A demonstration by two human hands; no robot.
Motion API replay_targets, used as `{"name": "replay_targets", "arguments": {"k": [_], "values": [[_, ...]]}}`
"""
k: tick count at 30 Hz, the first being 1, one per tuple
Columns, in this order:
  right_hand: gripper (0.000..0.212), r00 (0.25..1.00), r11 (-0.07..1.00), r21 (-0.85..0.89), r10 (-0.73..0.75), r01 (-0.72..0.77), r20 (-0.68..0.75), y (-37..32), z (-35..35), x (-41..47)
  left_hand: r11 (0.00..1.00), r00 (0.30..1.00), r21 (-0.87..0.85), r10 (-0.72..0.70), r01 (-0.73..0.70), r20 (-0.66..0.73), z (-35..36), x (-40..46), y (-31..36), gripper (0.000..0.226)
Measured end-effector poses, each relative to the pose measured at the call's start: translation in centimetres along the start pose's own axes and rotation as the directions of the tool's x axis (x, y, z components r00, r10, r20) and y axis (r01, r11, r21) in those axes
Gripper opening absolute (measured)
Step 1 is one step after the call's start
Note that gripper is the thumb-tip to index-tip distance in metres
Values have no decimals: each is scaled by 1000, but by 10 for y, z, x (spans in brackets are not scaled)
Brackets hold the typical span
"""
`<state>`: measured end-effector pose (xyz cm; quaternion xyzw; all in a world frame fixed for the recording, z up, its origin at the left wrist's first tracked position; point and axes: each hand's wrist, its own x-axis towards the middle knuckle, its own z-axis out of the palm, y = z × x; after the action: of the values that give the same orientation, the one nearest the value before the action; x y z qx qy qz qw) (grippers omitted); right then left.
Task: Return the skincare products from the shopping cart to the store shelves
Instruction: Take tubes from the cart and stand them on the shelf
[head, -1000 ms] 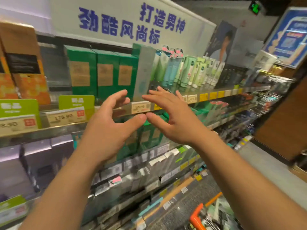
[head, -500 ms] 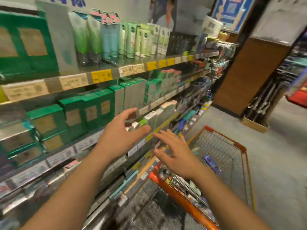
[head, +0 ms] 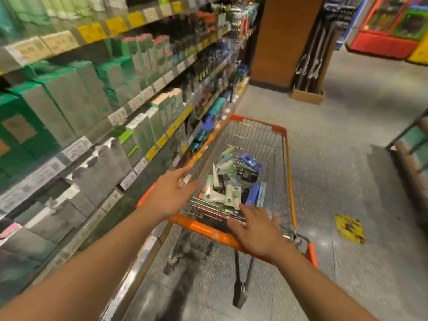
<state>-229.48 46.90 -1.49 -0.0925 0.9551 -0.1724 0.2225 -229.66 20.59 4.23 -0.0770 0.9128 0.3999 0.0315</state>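
Observation:
An orange-framed wire shopping cart [head: 288, 172] stands in the aisle beside the store shelves [head: 120, 117]. Inside it lie several skincare products [head: 228, 188]: pale green tubes, dark boxes and blue packs. My left hand [head: 172, 194] hovers open over the cart's near left corner, fingers spread, holding nothing. My right hand [head: 257, 230] is open above the cart's orange handle bar [head: 208, 230], palm down, empty. Green and grey boxed products fill the shelves on the left.
The shelf unit runs along the left with price tags on each edge. A brown pillar [head: 278, 40] and a box of long-handled items [head: 308, 93] stand ahead. A yellow floor sticker [head: 349, 228] lies right of the cart. Another rack [head: 412, 147] edges in at the right.
My view has swung down and right from the upper shelf to the cart. Both empty hands have dropped from shelf height to just over the cart's near end.

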Motion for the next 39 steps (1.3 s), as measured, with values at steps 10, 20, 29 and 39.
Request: {"name": "replay_targets", "arguments": {"k": [10, 20, 29, 39], "values": [[89, 980, 981, -23, 195, -194, 25, 32, 22, -7, 751, 963, 650, -75, -116, 258, 80, 22, -36, 86], [85, 984, 984, -28, 178, -177, 20, 47, 4, 17, 714, 935, 695, -186, -82, 302, 88, 53, -16, 82], [80, 979, 979, -20, 201, -202, -16, 54, -17, 58, 732, 932, 673, -166, -102, 323, 86, 94, 1, 79], [80, 968, 969, -25, 245, -247, -56, 63, -46, 116, 741, 929, 656, -130, -142, 347, 92, 168, 3, 93]]}}
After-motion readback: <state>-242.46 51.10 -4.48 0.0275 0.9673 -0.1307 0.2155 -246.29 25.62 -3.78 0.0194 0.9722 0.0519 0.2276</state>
